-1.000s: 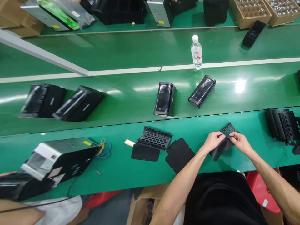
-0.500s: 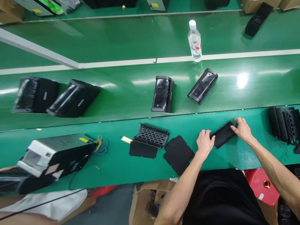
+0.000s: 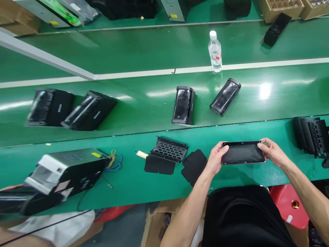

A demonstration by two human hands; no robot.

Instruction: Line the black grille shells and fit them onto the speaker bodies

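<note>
A flat black rectangular panel is held level above the near green bench, one end in each hand. My left hand grips its left end and my right hand grips its right end. To the left of my left hand lie loose black sheets and a perforated black grille resting on another sheet.
Two black speaker bodies lie on the belt beyond, two more at the left. A water bottle stands behind. Stacked black grilles sit at the right, a grey-and-black machine at the left.
The panel was folded and pressed between my hands, then laid on the bench; now it is lifted, turned lengthwise and held flat by both ends.
</note>
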